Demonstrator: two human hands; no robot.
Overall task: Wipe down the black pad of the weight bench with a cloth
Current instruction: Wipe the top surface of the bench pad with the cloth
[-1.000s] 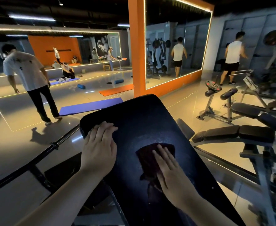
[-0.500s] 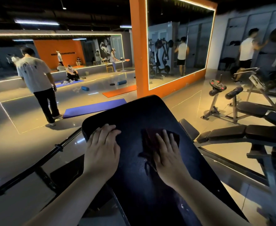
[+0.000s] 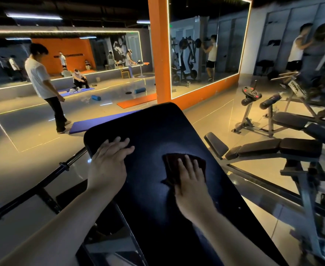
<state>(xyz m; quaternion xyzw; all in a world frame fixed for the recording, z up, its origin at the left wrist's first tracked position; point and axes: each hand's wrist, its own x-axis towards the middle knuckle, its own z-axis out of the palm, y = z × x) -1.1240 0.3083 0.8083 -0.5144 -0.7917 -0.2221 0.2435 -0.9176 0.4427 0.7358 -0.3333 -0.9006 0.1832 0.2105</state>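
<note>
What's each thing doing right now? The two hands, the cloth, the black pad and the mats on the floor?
Left hand: fingers straight, resting flat on the pad's left edge.
Right hand: fingers straight, pressing the cloth down.
Cloth: lying on the pad under the right hand.
Black pad: sloping upward, cloth near its middle.
Blue mat: unrolled flat on the floor.
Orange mat: unrolled flat on the floor.

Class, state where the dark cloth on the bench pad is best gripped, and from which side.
Probably pinch the cloth at its uncovered left edge, from above. It lies flat on the black pad under the right hand, so only that edge lifts.
</note>
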